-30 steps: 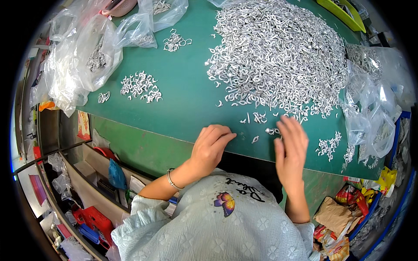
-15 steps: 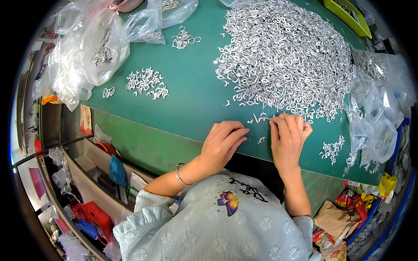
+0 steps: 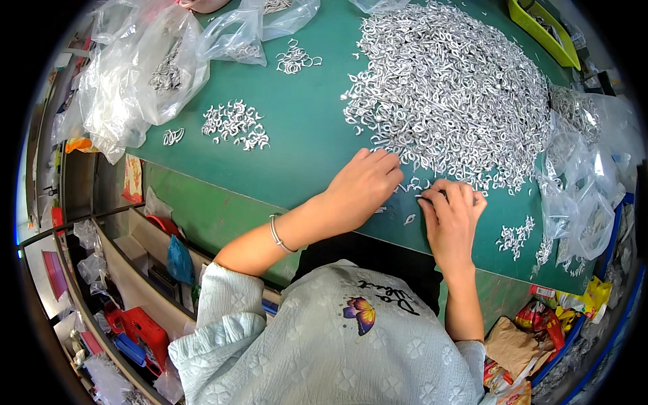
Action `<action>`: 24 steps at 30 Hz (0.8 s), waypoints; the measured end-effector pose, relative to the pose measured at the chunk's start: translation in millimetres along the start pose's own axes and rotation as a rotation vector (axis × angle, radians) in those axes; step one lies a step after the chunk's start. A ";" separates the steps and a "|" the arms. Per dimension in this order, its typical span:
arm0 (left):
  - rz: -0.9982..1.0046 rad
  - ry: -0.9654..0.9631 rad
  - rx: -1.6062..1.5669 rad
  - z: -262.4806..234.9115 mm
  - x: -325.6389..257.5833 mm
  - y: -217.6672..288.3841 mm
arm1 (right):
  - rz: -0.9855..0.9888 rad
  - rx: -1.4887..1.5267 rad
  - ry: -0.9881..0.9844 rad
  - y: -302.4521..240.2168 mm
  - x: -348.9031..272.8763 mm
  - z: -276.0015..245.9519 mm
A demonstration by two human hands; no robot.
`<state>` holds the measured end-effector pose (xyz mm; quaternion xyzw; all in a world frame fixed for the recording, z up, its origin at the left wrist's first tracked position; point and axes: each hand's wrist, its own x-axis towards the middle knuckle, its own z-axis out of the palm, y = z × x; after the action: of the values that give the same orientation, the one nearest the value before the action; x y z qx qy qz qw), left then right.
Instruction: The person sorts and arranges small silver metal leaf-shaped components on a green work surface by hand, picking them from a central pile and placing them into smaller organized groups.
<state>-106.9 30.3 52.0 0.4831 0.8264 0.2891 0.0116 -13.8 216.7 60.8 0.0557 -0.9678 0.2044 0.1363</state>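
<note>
A large heap of small silver metal pieces (image 3: 452, 94), many shaped like rings and hooks, covers the right half of the green table. My left hand (image 3: 368, 181), with a bangle on its wrist, reaches the heap's near left edge. Its fingers are curled, and what they may hold is hidden. My right hand (image 3: 451, 219) is bent over the near edge, fingers drawn in by a few scattered pieces (image 3: 416, 185); whether one is pinched I cannot make out. One loose silver piece (image 3: 409, 219) lies between my hands, close to the table's front edge.
Smaller groups stand apart: crescent pieces (image 3: 235, 125), thin curved pieces (image 3: 173, 136), rings (image 3: 297, 57) and a pile at right (image 3: 516, 237). Clear plastic bags (image 3: 128, 88) lie at far left, more bags (image 3: 577, 182) at right. A yellow-green tray (image 3: 550, 37) sits at the far right corner.
My left hand has moved forward and right from the table's front edge to the heap. My right hand stays in nearly the same place by the loose pieces.
</note>
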 end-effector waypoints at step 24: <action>-0.223 0.196 -0.142 8.6 -52.8 28.9 | -0.120 -0.012 -0.208 -5.9 12.5 -3.8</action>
<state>-53.3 2.4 45.2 0.3558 0.8495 0.3896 -0.0030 -23.8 212.3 69.9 0.1337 -0.9728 0.1833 0.0473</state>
